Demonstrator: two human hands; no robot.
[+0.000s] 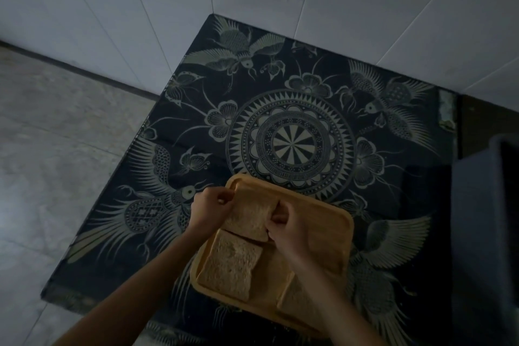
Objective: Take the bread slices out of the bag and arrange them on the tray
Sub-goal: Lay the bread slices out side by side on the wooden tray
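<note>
Both hands, left hand (pixel 212 209) and right hand (pixel 289 229), are pinching one bread slice (pixel 250 215) by its sides over the wooden tray (pixel 337 233); another slice (pixel 229 267) is lying flat there.

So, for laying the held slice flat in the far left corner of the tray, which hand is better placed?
Left, probably. The left hand grips the held slice at its outer edge, right above the tray's far left corner. The right hand holds the inner edge, over the tray's middle.
</note>
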